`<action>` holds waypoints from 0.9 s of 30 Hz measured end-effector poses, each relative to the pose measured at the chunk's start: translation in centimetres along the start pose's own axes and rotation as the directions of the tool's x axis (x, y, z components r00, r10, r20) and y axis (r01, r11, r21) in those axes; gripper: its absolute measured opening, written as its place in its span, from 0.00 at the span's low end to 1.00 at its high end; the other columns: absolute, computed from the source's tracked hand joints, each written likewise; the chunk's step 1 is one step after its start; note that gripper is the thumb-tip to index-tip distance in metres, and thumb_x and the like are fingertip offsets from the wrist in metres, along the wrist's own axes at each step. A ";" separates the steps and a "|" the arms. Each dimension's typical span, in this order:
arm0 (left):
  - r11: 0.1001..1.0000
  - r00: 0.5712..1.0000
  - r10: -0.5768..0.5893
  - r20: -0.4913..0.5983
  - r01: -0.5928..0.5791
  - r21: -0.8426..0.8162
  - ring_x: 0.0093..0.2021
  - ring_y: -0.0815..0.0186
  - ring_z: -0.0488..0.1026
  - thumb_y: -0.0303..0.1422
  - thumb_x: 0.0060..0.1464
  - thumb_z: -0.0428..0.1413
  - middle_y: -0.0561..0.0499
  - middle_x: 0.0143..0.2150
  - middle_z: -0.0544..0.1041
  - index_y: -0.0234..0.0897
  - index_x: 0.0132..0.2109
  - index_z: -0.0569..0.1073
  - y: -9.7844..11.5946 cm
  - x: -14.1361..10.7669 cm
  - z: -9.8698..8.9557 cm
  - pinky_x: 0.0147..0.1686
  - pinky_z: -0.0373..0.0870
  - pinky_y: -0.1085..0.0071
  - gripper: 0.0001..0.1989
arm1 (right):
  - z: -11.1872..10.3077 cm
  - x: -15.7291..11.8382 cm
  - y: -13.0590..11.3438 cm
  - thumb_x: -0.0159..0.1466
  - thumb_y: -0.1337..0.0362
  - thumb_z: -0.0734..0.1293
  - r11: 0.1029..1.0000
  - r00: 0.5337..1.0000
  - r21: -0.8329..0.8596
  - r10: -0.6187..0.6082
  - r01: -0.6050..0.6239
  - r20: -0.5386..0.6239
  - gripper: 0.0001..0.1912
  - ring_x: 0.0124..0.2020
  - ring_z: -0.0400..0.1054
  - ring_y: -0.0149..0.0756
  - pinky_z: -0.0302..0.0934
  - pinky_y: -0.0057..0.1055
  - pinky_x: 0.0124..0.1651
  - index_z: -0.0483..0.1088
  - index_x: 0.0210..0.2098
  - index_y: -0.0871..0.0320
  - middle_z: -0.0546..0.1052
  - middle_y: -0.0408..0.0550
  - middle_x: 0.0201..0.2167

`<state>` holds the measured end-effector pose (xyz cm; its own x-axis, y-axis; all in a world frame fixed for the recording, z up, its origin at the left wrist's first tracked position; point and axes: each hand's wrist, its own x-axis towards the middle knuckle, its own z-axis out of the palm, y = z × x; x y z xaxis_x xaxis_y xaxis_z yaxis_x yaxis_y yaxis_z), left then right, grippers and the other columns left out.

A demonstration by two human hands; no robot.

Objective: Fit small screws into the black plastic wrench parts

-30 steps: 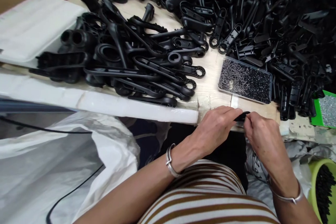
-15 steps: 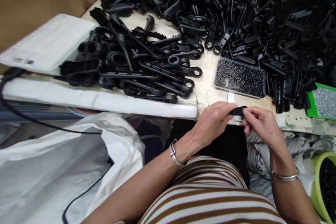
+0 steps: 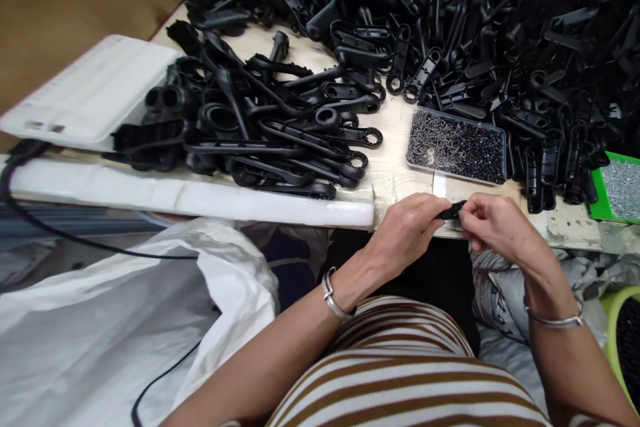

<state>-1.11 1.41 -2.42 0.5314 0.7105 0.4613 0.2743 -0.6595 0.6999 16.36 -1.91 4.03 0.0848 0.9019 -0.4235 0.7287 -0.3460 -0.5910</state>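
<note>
My left hand (image 3: 407,230) is closed on one end of a small black plastic part (image 3: 453,211) at the table's front edge. The fingers of my right hand (image 3: 493,223) are pinched together at the part's other end; whatever is between them is too small and hidden to name. Just beyond the hands lies a clear box (image 3: 457,145) of small black and greyish pieces. To the left, long black handle-like parts (image 3: 280,127) are heaped on the table (image 3: 393,140).
A large pile of black parts (image 3: 480,27) fills the back and right. A green tray (image 3: 600,190) of silvery pieces stands at right, above a yellow-green bucket (image 3: 613,327). White padding (image 3: 200,197) lines the front-left edge; a white bag (image 3: 230,267) hangs below.
My right wrist and forearm have swung outward to the right, with the fingertips still at the black part. My left hand has hardly moved. The view has shifted slightly.
</note>
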 end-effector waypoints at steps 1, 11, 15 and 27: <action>1.000 1.000 0.003 0.003 -0.003 0.003 0.39 0.67 0.77 0.20 0.52 0.60 0.51 0.38 0.79 0.35 0.43 0.73 0.0 0.0 0.0 0.40 0.74 0.74 0.12 | -0.3 0.2 -0.3 0.57 0.68 0.61 0.999 1.000 -0.040 -0.003 0.004 0.026 0.08 0.12 0.64 0.27 0.54 0.19 0.17 0.65 0.22 0.58 0.69 0.39 0.11; 1.000 0.980 -0.021 -0.198 0.018 -0.016 0.41 0.67 0.77 0.23 0.56 0.58 0.49 0.40 0.79 0.35 0.44 0.72 0.9 -0.6 0.2 0.43 0.76 0.72 0.09 | 3.1 -1.8 2.1 0.57 0.55 0.72 0.781 0.877 0.585 0.104 0.220 -0.470 0.16 0.20 0.71 0.31 0.68 0.26 0.25 0.69 0.38 0.58 0.76 0.42 0.23; 0.999 0.955 0.036 -0.294 -0.032 0.017 0.43 0.67 0.77 0.23 0.57 0.57 0.48 0.41 0.79 0.35 0.44 0.71 1.9 -0.7 0.5 0.46 0.76 0.72 0.08 | 4.7 -2.5 1.8 0.54 0.59 0.76 0.527 0.918 0.813 0.141 0.246 -0.370 0.27 0.32 0.75 0.35 0.73 0.30 0.32 0.65 0.49 0.55 0.79 0.43 0.33; 0.999 0.936 0.040 -0.351 -0.042 0.004 0.41 0.69 0.77 0.21 0.57 0.56 0.48 0.39 0.79 0.34 0.44 0.72 3.0 -1.2 0.8 0.45 0.77 0.75 0.08 | 5.3 -1.3 -0.7 0.46 0.65 0.77 0.328 0.896 0.907 0.263 0.265 -0.357 0.19 0.27 0.69 0.28 0.68 0.23 0.29 0.71 0.36 0.59 0.76 0.42 0.28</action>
<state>-0.27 -1.67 -1.32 0.2271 0.7243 0.6510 0.2548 -0.6893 0.6782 12.12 -4.16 1.35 0.5099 0.8098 -0.2901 -0.3552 -0.1089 -0.9284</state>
